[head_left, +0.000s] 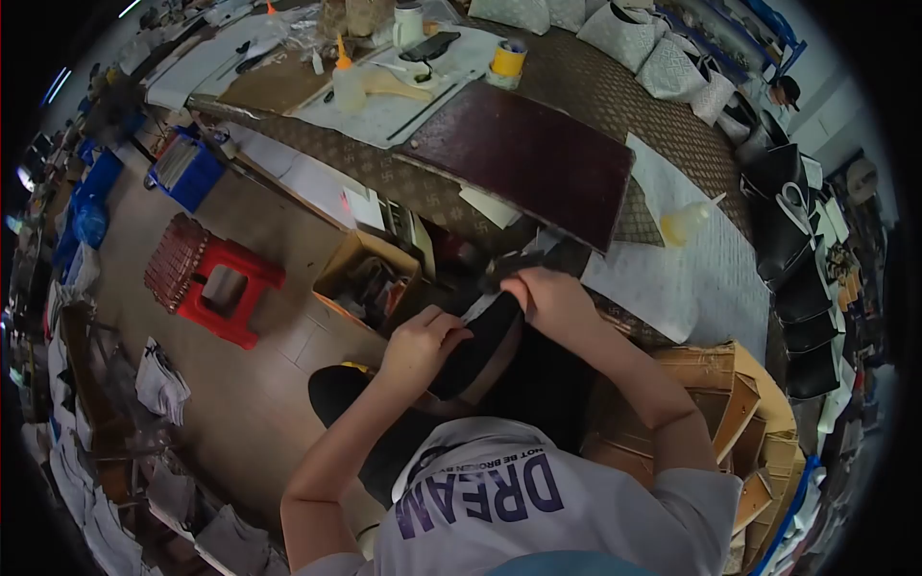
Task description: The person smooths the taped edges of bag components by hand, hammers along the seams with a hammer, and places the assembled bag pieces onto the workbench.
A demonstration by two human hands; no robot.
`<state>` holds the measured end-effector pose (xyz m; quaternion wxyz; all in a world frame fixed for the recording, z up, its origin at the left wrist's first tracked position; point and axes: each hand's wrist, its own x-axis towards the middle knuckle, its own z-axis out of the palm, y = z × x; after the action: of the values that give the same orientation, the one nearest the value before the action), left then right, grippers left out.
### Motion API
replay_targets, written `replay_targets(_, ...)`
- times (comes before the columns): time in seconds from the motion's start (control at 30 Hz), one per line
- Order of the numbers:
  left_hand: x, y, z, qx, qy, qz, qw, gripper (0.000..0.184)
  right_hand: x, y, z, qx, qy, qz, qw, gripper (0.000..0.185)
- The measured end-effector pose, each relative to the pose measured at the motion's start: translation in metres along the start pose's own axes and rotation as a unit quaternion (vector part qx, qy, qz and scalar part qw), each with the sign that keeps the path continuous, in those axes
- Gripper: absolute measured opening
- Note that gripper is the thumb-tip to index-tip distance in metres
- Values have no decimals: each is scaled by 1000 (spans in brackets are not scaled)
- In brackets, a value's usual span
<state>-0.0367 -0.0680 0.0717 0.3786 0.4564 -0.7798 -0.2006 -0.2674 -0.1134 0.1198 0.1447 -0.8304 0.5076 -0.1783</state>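
Observation:
In my lap, at the table's edge, lies a dark, floppy piece of material (477, 338) with a narrow pale strip along its upper edge. My left hand (421, 348) has its thumb and fingers pressed together at the left end of this strip. My right hand (551, 302) pinches the other end, fingers curled. Just beyond it is a dark object (509, 269), too unclear to name. The dark clothing on my legs makes the lower outline of the material hard to make out.
A dark red board (523, 154) lies on the patterned table. Glue bottles (348, 86) and a yellow-labelled container (507, 61) stand behind it; another bottle (688, 223) is at right. A cardboard box (369, 280) and red stool (229, 288) are left, cartons (715, 384) right.

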Motion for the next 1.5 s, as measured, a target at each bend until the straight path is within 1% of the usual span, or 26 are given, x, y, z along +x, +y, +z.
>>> replay_targets(0.07, -3, -2, 3, -24, 24, -5, 999, 12, 4, -16, -5, 74, 124, 45, 989, 25)
replay_targets(0.13, -9, -2, 5, -17, 25, -15, 999, 13, -11, -18, 8, 129, 154, -21, 979, 23)
replay_targets(0.17, -7, -1, 2, -8, 25, -9, 1000, 14, -18, -20, 5, 56, 34, -71, 995, 19)
replay_targets(0.2, -7, 2, -2, 26, 21, -7, 999, 17, -24, -19, 8, 52, -60, -69, 994, 18)
replay_targets(0.23, -8, 8, -6, 61, 20, 2, 998, 20, -25, -14, 10, 56, -58, -79, 994, 19)
replay_targets(0.27, -6, 15, -19, 99, 24, 53, 993, 22, -19, -17, 4, 32, -77, -39, 996, 22)
replay_targets(0.3, -9, 23, -27, 89, 5, 21, 996, 22, -12, -18, -3, 9, -93, 3, 996, 26)
replay_targets(0.4, -25, 22, -36, 52, -53, -59, 995, 22, -7, -5, 2, 14, -21, 14, 1000, 35)
replay_targets(0.47, -35, 17, -34, 47, -24, -41, 998, 21, -4, -9, -2, 22, -21, 41, 999, 29)
replay_targets(0.5, -35, 16, -30, 37, -10, -35, 999, 21, -3, -12, -8, 4, -26, 31, 999, 27)
replay_targets(0.6, -35, 10, -20, 40, 26, -7, 999, 19, -5, -12, 0, 21, 99, -30, 994, 30)
replay_targets(0.7, -36, 3, -13, 25, 58, 2, 998, 15, -14, -27, 9, 141, 132, -105, 976, 26)
replay_targets(0.73, -37, 1, -12, 23, 57, 0, 998, 14, -19, -26, 11, 105, 33, -96, 989, 22)
replay_targets(0.77, -38, -1, -13, 20, 53, -3, 998, 14, -22, -15, 19, 8, -14, -134, 991, 17)
replay_targets(0.8, -38, -2, -13, 11, 59, -5, 998, 13, -12, -16, 18, 5, -39, -75, 996, 16)
replay_targets(0.83, -38, -3, -12, 6, 73, 1, 997, 13, -3, -25, 10, 22, 15, -51, 998, 18)
replay_targets(0.87, -40, -4, -11, 9, 80, -2, 997, 13, 0, -20, 8, -9, 37, -76, 996, 19)
replay_targets(0.97, -41, -5, -8, 16, 108, 4, 994, 13, -11, -32, 25, 174, 181, -46, 967, 23)
replay_targets(1.07, -41, -6, -6, 29, 107, 26, 993, 14, -19, -26, 32, 48, -34, -119, 991, 26)
replay_targets(1.2, -28, -2, -2, 66, 129, 53, 988, 17, 2, -32, 8, 23, 118, -44, 992, 26)
replay_targets(1.23, -28, -6, -1, 97, 108, 64, 987, 17, -1, -40, 7, 112, 179, -74, 975, 26)
replay_targets(1.27, -25, -3, -6, 97, 106, 48, 989, 18, -13, -30, 19, 148, 142, -16, 979, 26)
replay_targets(1.33, -27, 13, -25, 91, 85, 10, 992, 20, -21, -33, 16, 26, 8, -130, 991, 25)
replay_targets(1.37, -30, 15, -32, 90, 46, -8, 995, 20, -22, -37, 18, 36, -54, -28, 997, 25)
replay_targets(1.43, -43, 18, -39, 80, -34, -57, 995, 21, -17, -35, 14, 14, -27, -17, 999, 25)
replay_targets(1.5, -49, 10, -37, 50, 8, -27, 998, 23, -8, -26, 12, -26, 8, -70, 997, 17)
